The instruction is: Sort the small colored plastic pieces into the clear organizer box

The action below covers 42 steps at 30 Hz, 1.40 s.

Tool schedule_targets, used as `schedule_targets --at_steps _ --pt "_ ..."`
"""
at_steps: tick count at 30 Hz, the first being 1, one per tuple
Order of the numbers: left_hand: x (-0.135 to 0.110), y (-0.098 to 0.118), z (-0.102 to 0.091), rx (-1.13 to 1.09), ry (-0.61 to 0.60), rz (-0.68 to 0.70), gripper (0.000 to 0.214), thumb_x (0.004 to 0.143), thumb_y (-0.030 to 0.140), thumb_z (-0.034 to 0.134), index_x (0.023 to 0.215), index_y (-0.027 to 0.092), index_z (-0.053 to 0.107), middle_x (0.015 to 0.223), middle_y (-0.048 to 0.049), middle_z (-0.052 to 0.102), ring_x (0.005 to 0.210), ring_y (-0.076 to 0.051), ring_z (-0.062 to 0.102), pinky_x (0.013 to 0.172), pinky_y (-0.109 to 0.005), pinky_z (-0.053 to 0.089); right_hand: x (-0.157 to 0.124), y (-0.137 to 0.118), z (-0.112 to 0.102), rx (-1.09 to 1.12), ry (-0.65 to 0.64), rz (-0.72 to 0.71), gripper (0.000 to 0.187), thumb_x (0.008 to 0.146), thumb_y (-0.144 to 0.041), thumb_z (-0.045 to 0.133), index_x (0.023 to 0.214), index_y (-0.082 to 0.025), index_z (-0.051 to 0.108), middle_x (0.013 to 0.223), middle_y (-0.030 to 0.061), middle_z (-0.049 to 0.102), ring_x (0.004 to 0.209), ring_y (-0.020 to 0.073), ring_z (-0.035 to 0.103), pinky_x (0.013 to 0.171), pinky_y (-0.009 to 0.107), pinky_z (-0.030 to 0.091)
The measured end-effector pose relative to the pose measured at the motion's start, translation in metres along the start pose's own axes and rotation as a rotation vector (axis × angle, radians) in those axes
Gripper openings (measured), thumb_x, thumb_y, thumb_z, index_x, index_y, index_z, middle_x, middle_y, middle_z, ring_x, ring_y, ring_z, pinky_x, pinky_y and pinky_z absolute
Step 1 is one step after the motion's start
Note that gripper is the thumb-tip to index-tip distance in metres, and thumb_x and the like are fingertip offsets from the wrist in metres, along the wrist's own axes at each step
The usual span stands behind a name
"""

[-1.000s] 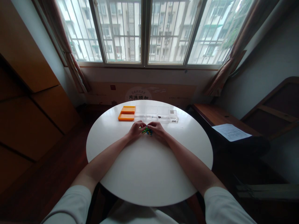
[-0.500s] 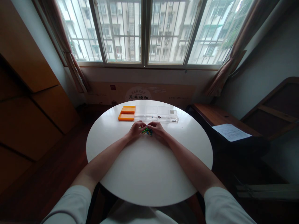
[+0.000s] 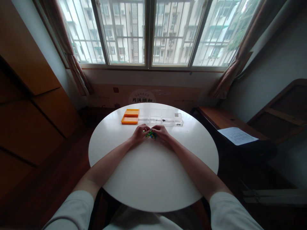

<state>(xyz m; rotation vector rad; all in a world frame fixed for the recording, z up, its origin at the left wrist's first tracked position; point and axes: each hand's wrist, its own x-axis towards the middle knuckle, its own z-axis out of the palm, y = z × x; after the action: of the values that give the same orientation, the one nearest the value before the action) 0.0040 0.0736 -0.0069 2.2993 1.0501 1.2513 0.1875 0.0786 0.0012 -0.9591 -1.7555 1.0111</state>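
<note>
Both hands meet near the middle of the round white table [image 3: 148, 172], above a small pile of green, blue and yellow pieces [image 3: 151, 134]. My left hand [image 3: 139, 132] has its fingers closed in a pinch, and my right hand [image 3: 161, 131] pinches from the other side with its fingertips close to the left ones. Whatever lies between the fingertips is too small to make out. Just beyond the hands stand an orange open box [image 3: 130, 120] and, to its right, a row of clear plastic boxes [image 3: 155, 119] with a few tiny dark bits inside.
A brown wooden bench [image 3: 208, 115] at the right carries a white sheet of paper [image 3: 238, 135]. A printed cardboard panel [image 3: 100, 91] leans below the barred window. Wooden cabinets [image 3: 50, 111] stand at the left.
</note>
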Motion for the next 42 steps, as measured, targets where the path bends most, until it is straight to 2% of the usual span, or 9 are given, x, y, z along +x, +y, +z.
schedule_targets --at_steps 42 --pt "0.0001 0.0029 -0.0013 -0.004 0.004 -0.017 0.013 0.079 0.026 0.06 0.077 0.016 0.067 0.072 -0.0018 0.058 0.062 -0.01 0.055 0.061 -0.023 0.046 0.0009 0.0028 0.0013 0.046 0.006 0.011 0.039 0.062 -0.049 0.068 0.075 -0.012 0.068 0.07 0.0066 0.067 0.063 0.0166 0.059 0.061 0.029 0.047"
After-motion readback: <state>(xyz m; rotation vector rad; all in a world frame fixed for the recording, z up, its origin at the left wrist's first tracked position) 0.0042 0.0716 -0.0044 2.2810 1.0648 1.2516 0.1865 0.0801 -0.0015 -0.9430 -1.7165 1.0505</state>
